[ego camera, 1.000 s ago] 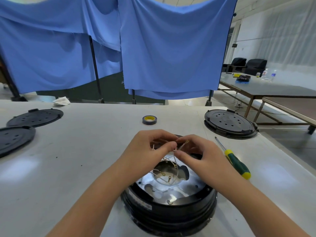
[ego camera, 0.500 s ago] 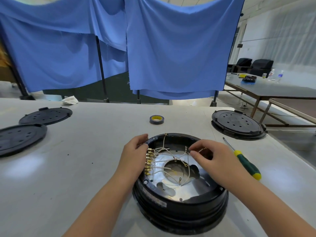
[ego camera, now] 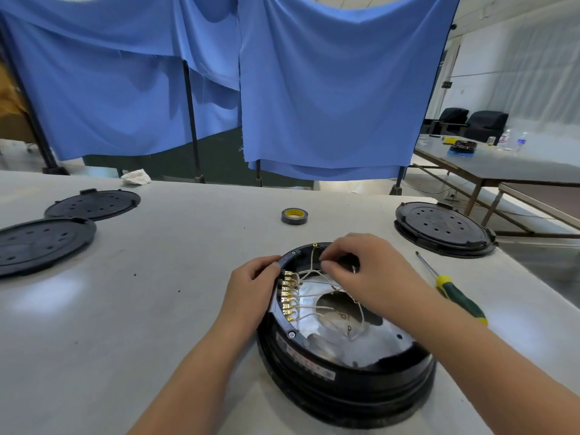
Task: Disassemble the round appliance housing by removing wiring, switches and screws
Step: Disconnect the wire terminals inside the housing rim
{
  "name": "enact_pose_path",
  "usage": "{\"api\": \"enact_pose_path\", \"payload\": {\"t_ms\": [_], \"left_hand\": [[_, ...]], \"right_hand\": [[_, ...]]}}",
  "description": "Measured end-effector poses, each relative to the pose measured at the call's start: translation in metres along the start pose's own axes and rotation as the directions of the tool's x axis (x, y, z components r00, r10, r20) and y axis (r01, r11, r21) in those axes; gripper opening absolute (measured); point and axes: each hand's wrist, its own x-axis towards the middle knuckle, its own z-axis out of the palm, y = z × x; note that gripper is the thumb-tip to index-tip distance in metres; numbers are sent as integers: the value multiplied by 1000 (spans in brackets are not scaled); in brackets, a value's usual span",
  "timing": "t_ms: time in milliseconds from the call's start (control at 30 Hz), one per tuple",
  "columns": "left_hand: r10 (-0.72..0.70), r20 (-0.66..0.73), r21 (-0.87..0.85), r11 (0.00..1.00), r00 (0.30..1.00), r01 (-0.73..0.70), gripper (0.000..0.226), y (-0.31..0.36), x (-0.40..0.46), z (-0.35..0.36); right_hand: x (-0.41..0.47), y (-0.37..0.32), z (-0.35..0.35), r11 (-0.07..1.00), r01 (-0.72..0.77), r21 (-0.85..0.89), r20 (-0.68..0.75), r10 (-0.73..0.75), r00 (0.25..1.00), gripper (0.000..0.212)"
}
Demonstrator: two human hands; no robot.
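Your left hand (ego camera: pixel 251 290) grips the nine o'clock rim of the round housing (ego camera: pixel 342 365), which sits on the table (ego camera: pixel 157 309) directly before you. Your right hand (ego camera: pixel 370 274) reaches in at twelve o'clock, fingertips pinching a thin wire (ego camera: pixel 310 262). A screwdriver (ego camera: pixel 455 293) lies at three o'clock.

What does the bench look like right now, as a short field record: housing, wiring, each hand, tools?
housing: round black housing, open side up, on the table
wiring: pale wires run from a row of brass terminals on its left inner wall
left hand: left hand grips the left rim
right hand: right hand over the far inside, fingers pinching at the wires
tools: screwdriver right of the housing; tape roll beyond it
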Motion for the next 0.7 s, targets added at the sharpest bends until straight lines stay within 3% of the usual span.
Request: {"api": "enact_pose_path", "payload": {"t_ms": [133, 233, 400, 700], "left_hand": [[-3, 49, -93, 996, 999, 8, 36, 0, -6, -1], [26, 53, -99, 995, 998, -20, 36, 0, -7, -1], [52, 56, -95, 994, 997, -46, 37, 0, -6, 0], [37, 85, -159, 987, 996, -23, 42, -5, -2, 0]], "right_hand": [[22, -21, 24, 966, 67, -251, 80, -48, 996, 19], [28, -22, 31, 990, -22, -142, 192, 50, 980, 19], [29, -25, 31, 989, -147, 22, 244, 138, 960, 20], [26, -32, 34, 975, -223, -5, 218, 219, 951, 23]]}}
